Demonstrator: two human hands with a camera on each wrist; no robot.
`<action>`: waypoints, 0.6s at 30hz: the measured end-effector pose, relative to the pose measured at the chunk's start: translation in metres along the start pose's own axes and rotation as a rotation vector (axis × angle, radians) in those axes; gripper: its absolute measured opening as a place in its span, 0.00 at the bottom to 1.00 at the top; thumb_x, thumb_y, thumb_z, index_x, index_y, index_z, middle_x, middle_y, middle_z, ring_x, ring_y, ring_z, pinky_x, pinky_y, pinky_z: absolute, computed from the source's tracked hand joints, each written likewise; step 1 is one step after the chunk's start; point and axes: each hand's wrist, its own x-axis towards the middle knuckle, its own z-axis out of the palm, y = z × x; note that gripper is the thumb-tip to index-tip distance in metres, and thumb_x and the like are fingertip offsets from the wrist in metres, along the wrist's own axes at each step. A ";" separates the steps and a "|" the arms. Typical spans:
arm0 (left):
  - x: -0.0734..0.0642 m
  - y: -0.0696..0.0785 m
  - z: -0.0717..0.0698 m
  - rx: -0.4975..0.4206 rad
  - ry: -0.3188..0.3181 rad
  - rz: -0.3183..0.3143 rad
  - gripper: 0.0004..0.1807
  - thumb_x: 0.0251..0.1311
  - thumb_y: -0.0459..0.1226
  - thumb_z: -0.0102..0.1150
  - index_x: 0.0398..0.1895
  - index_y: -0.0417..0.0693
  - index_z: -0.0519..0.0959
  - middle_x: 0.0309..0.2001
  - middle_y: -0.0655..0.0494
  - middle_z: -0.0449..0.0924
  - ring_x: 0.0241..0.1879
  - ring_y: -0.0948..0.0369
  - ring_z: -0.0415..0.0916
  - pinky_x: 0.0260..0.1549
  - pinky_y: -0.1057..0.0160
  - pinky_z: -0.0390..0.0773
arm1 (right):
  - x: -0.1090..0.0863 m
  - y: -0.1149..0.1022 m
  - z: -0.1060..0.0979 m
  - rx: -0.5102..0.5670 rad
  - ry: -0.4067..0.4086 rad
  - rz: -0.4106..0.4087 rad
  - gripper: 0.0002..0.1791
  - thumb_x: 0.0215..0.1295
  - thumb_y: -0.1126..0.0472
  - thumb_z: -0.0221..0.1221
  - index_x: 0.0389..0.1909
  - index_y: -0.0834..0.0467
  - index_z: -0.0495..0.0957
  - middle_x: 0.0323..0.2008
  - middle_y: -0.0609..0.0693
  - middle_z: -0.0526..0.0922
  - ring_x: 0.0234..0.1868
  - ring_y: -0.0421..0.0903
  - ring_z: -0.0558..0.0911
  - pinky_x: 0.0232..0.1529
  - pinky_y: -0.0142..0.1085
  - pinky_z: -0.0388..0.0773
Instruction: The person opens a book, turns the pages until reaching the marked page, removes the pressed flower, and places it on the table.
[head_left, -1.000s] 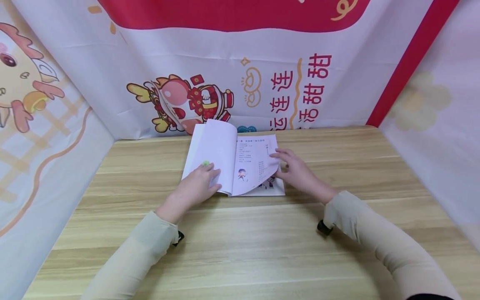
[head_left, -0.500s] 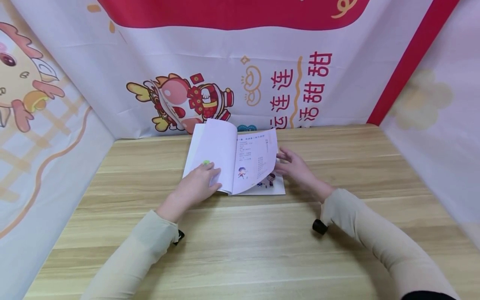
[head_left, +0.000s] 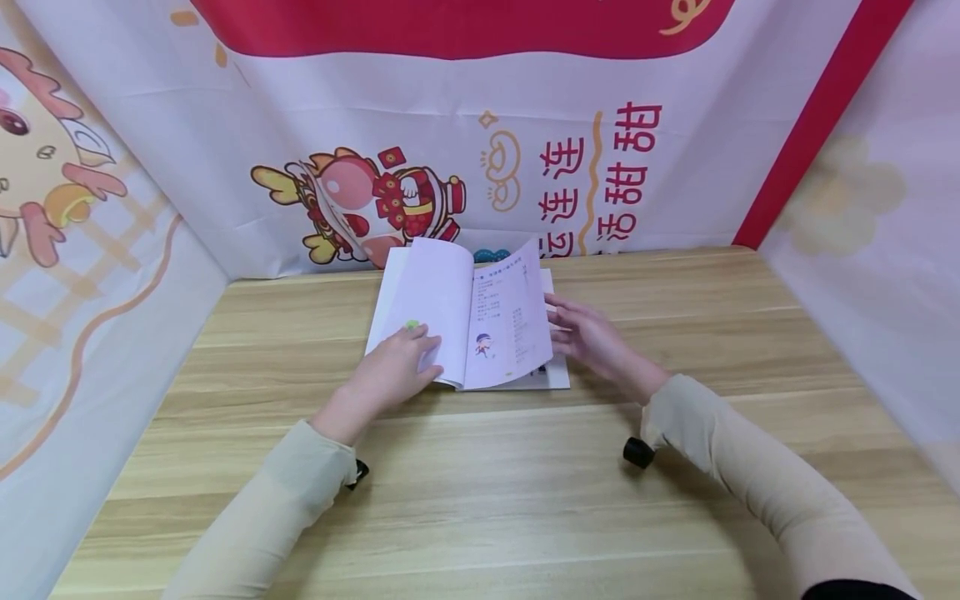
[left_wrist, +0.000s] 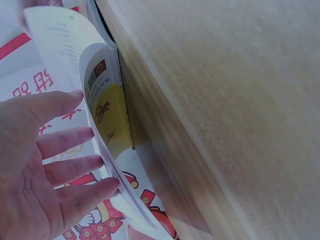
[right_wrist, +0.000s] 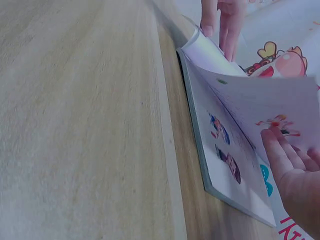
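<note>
At the far edge of the table (head_left: 487,500), your spread book (head_left: 463,317); left hand (head_left: 396,365) released, fingers resting on left pages (head_left: 431,287); right hand (head_left: 591,337) ungripped, straight fingers against lifted page (head_left: 510,317).

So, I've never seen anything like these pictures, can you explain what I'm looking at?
Sure. There's no robot here: these are a person's two bare hands, with light sleeves. The wide picture looks forward and down from the head; the two smaller ones look out from the left and right wrists.

On the wooden table lies an open book, with a printed backdrop behind it. The left hand rests its fingers on the left-hand pages. The right hand has its fingers against the underside of a raised page. Neither hand seems to grip anything tightly.
</note>
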 end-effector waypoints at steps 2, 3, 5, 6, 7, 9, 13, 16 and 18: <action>0.000 0.000 0.000 -0.008 0.001 -0.004 0.30 0.70 0.47 0.64 0.69 0.40 0.75 0.72 0.37 0.67 0.72 0.41 0.63 0.71 0.44 0.62 | -0.002 -0.002 0.003 -0.013 -0.035 0.000 0.29 0.84 0.62 0.35 0.82 0.60 0.49 0.76 0.67 0.59 0.59 0.52 0.82 0.62 0.45 0.77; 0.000 0.000 0.000 -0.010 0.003 -0.001 0.30 0.70 0.46 0.64 0.69 0.39 0.75 0.72 0.36 0.67 0.72 0.41 0.63 0.71 0.44 0.62 | -0.003 -0.002 0.005 -0.020 -0.052 0.000 0.29 0.84 0.62 0.34 0.82 0.60 0.48 0.76 0.67 0.59 0.60 0.53 0.81 0.64 0.47 0.76; 0.000 0.001 0.000 -0.017 0.004 0.000 0.30 0.70 0.46 0.64 0.69 0.39 0.75 0.72 0.36 0.67 0.72 0.41 0.63 0.71 0.44 0.62 | -0.003 -0.002 0.008 -0.031 -0.071 0.006 0.29 0.84 0.62 0.34 0.82 0.60 0.48 0.76 0.67 0.59 0.59 0.52 0.82 0.67 0.50 0.72; 0.001 0.001 0.000 -0.021 0.004 -0.001 0.30 0.70 0.46 0.64 0.69 0.39 0.75 0.72 0.37 0.67 0.72 0.41 0.63 0.71 0.44 0.62 | -0.002 -0.002 0.010 -0.034 -0.084 0.003 0.29 0.84 0.63 0.34 0.82 0.60 0.47 0.76 0.68 0.59 0.58 0.52 0.82 0.68 0.51 0.71; 0.001 0.001 0.000 -0.026 0.006 -0.001 0.30 0.70 0.46 0.64 0.69 0.39 0.75 0.72 0.36 0.67 0.72 0.41 0.63 0.71 0.44 0.62 | -0.002 -0.001 0.011 -0.035 -0.094 0.004 0.29 0.85 0.63 0.33 0.82 0.60 0.46 0.76 0.68 0.58 0.59 0.53 0.82 0.68 0.53 0.69; 0.002 0.000 0.001 -0.033 0.010 0.001 0.30 0.70 0.45 0.64 0.69 0.39 0.75 0.72 0.36 0.67 0.72 0.41 0.63 0.71 0.44 0.62 | 0.000 0.000 0.015 -0.033 -0.098 0.010 0.29 0.85 0.63 0.33 0.82 0.60 0.46 0.76 0.67 0.58 0.60 0.54 0.81 0.69 0.55 0.67; 0.002 -0.002 0.001 -0.057 0.017 -0.003 0.28 0.70 0.44 0.64 0.68 0.39 0.76 0.71 0.37 0.68 0.72 0.42 0.64 0.71 0.44 0.62 | 0.004 0.002 0.025 -0.043 -0.102 0.026 0.29 0.85 0.63 0.35 0.82 0.58 0.48 0.77 0.65 0.58 0.68 0.63 0.73 0.70 0.55 0.66; 0.003 -0.003 -0.001 -0.075 0.019 -0.005 0.27 0.70 0.43 0.64 0.67 0.39 0.76 0.71 0.38 0.69 0.72 0.43 0.64 0.71 0.44 0.62 | 0.006 0.003 0.032 -0.106 -0.112 0.024 0.29 0.84 0.62 0.37 0.82 0.55 0.50 0.78 0.63 0.58 0.70 0.64 0.70 0.70 0.54 0.67; 0.003 -0.005 -0.002 -0.090 0.024 -0.004 0.26 0.70 0.42 0.64 0.67 0.40 0.77 0.70 0.39 0.70 0.72 0.44 0.65 0.71 0.44 0.63 | 0.007 0.005 0.037 -0.167 -0.134 0.007 0.29 0.84 0.62 0.38 0.82 0.54 0.50 0.79 0.61 0.57 0.70 0.63 0.70 0.69 0.53 0.68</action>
